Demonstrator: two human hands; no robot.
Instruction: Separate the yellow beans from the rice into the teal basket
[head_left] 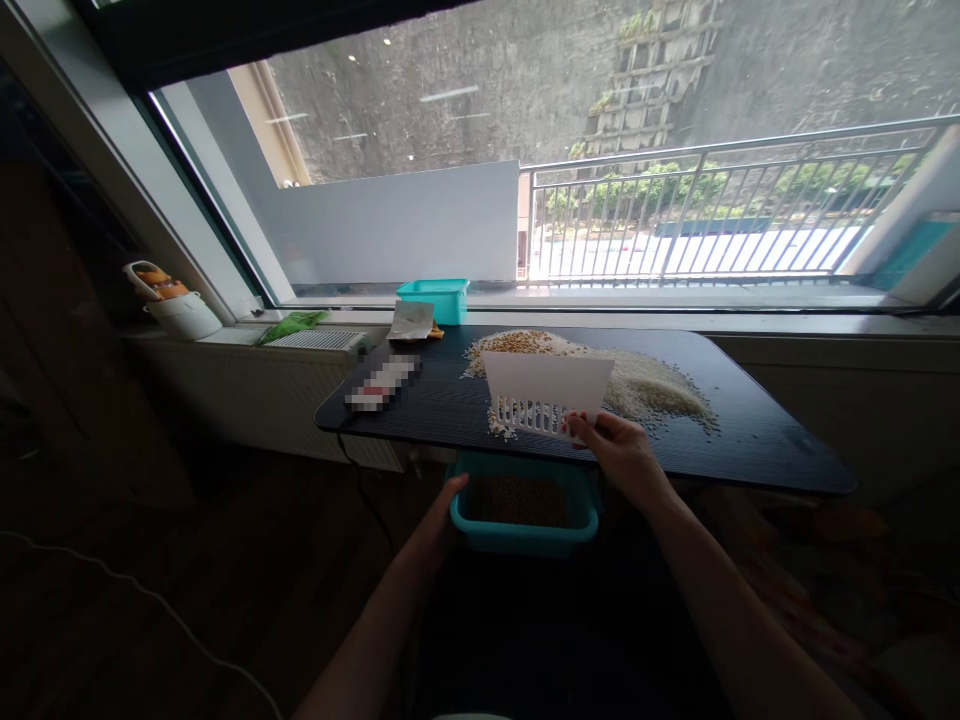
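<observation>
My right hand (pixel 622 450) pinches the lower right corner of a white plastic scraper with a row of slots (pixel 551 385), held upright over the table's front edge. Behind the scraper lies a spread heap of pale rice-like grain (pixel 652 385), with yellowish-brown kernels (pixel 521 343) mixed in at its left part. My left hand (pixel 446 505) grips the left rim of a teal plastic tub (pixel 525 540), its thumb over the edge. Inside the tub, below the table edge, is a layer of brown kernels (pixel 517 500). The fingers under the tub are hidden.
The dark table (pixel 757 430) has rounded corners. On its left lies a blurred-out object (pixel 384 384) near a paper packet (pixel 412 320) and a second teal tub (pixel 442 300). A radiator (pixel 247 400) and window sill stand behind; a white cable (pixel 150 605) runs along the floor.
</observation>
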